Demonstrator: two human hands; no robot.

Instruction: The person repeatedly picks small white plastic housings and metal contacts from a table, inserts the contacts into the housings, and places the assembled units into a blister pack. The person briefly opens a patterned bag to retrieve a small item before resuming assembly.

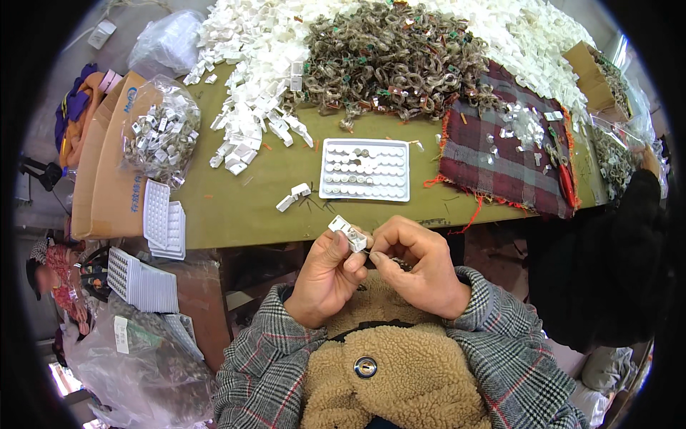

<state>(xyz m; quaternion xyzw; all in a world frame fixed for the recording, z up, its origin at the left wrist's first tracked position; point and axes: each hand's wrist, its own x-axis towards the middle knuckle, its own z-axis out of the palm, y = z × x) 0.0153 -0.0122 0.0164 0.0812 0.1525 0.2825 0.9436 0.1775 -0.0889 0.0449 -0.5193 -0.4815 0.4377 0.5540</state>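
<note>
My left hand point(327, 275) pinches a small white plastic housing point(348, 232) between thumb and fingers, just below the table's front edge. Close against it, my right hand point(420, 268) has its fingers curled on a small metal coil piece point(400, 264) that shows only partly. Ahead on the olive table point(236, 207) lies a white tray point(364, 169) with rows of round pockets, several holding parts. Two loose white housings point(294, 196) lie left of the tray.
A heap of white housings point(246, 107) and a tangle of brown coil parts point(396, 61) cover the far side. A plaid cloth point(500, 161) lies right. A bag of parts point(158, 132) on cardboard boxes and stacked white trays point(164, 222) sit left. Another person's dark sleeve point(622, 250) is at right.
</note>
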